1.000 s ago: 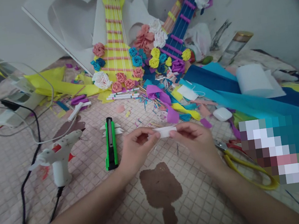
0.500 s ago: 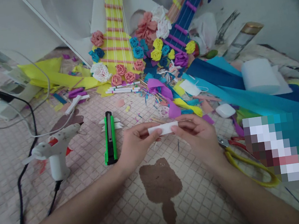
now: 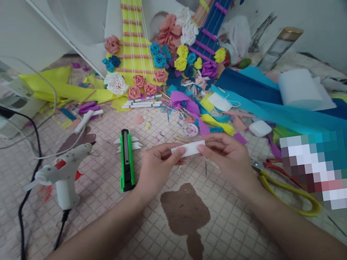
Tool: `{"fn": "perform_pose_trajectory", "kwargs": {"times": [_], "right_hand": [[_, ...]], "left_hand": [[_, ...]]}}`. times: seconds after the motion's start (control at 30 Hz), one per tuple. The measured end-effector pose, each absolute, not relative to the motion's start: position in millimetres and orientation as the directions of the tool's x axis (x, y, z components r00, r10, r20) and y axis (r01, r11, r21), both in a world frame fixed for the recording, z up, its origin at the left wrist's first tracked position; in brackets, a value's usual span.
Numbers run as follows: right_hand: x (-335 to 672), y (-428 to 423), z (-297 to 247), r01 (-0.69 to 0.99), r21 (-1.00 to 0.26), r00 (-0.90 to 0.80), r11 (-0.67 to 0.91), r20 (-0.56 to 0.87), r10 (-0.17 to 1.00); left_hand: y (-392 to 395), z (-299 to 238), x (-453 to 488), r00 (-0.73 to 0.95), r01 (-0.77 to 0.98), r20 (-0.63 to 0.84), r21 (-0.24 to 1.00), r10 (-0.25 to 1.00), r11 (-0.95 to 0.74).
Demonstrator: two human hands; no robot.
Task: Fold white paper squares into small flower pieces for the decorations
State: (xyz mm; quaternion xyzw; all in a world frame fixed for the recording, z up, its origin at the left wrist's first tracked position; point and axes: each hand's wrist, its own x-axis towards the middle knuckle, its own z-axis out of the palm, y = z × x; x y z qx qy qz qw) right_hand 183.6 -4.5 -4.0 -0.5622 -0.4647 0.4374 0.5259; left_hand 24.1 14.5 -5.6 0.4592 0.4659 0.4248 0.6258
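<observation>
A small white strip of paper [image 3: 189, 149] is held level above the tiled floor, pinched at both ends. My left hand [image 3: 156, 168] grips its left end with thumb and fingers closed. Its right end sits in the closed fingers of my right hand [image 3: 228, 159]. A green and black utility knife [image 3: 126, 160] lies just left of my left hand. Yellow-handled scissors [image 3: 283, 188] lie to the right of my right wrist.
A white glue gun [image 3: 63, 176] stands at the left with its black cable [image 3: 30, 195] trailing forward. Two paper guitars [image 3: 137, 36] decorated with paper flowers lean at the back. Blue paper sheets [image 3: 286, 111], a white roll [image 3: 299, 88] and coloured scraps cover the right side.
The white strip has widened a little between my hands and the view has tilted slightly downward. Both hands stay in about the same place.
</observation>
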Motion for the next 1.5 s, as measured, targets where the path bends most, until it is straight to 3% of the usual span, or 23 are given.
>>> {"fn": "perform_pose_trajectory", "kwargs": {"times": [0.17,0.47,0.63,0.87,1.03,1.23,1.5], "right_hand": [[183.2,-4.8,-3.4,0.076,-0.997,0.185,-0.021,-0.006,0.983],[183.4,-4.2,-4.5,0.087,-0.996,0.194,-0.031,-0.013,0.981],[183.2,-3.6,-4.9,0.079,-0.996,0.191,-0.041,-0.025,0.981],[181.0,-6.8,-5.1,-0.004,-0.993,0.056,-0.121,-0.121,0.991],[181.5,-5.7,-7.2,0.019,-0.995,0.080,-0.102,-0.100,0.992],[180.7,-4.7,-6.0,-0.016,-0.990,0.046,-0.138,-0.139,0.989],[180.6,-7.0,-7.5,0.103,-0.991,0.043,-0.089,-0.085,0.995]], "left_hand": [[13.8,-3.1,24.7,0.221,-0.032,-0.235,0.968,0.947,0.248],[13.9,-4.6,24.6,0.237,-0.053,-0.267,0.957,0.934,0.287],[14.3,-5.5,24.8,0.233,-0.050,-0.249,0.962,0.940,0.267],[13.1,-8.3,23.7,0.215,0.044,-0.188,0.982,0.958,0.183],[10.9,-8.7,23.0,0.209,0.132,-0.130,0.986,0.969,0.104],[10.6,-5.0,24.0,0.206,0.112,-0.143,0.986,0.968,0.122],[7.8,-10.7,23.4,0.236,0.148,-0.110,0.986,0.965,0.076]]}}
